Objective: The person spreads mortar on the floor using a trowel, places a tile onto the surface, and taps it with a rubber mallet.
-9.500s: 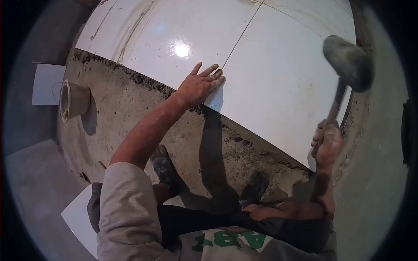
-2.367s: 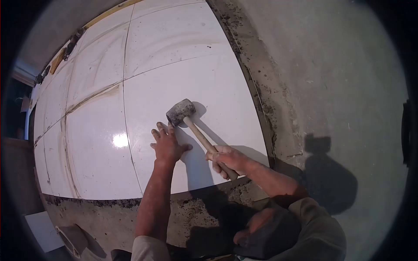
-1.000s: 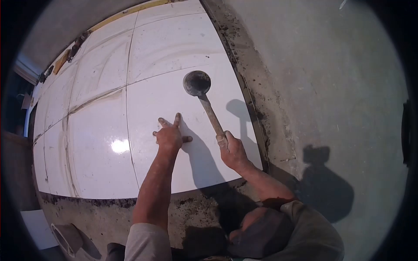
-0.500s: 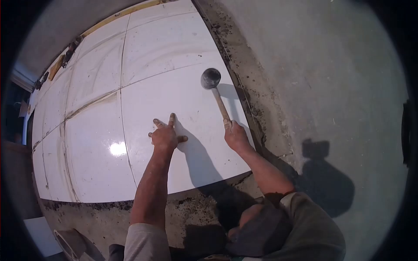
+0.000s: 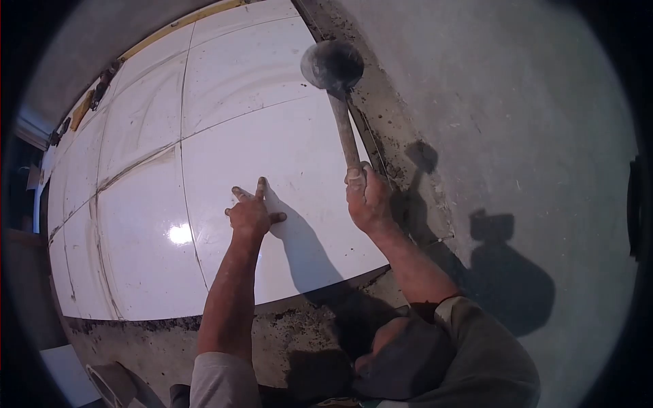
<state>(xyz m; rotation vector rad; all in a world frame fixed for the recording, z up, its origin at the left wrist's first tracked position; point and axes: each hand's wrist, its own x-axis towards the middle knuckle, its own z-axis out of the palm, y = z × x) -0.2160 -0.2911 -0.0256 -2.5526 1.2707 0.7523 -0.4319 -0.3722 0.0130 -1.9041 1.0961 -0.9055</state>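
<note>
My left hand rests on a white tile with its fingers spread, holding nothing. In my right hand is the wooden handle of a mallet. The mallet's dark round head is raised toward the camera, above the tile's right edge, and appears apart from the surface. Thin dark joints separate the tile from its neighbours, and brownish smears mark the tiles to the left.
A taut string runs along a mortar strip at the tiles' right edge. Grey concrete lies beyond it. A yellow strip borders the far edge. A bucket-like container and a white piece are at bottom left.
My right hand has lifted the mallet, whose head now looks larger and higher in view. Its shadow has shifted right, onto the mortar and concrete. My left hand stays spread on the tile.
</note>
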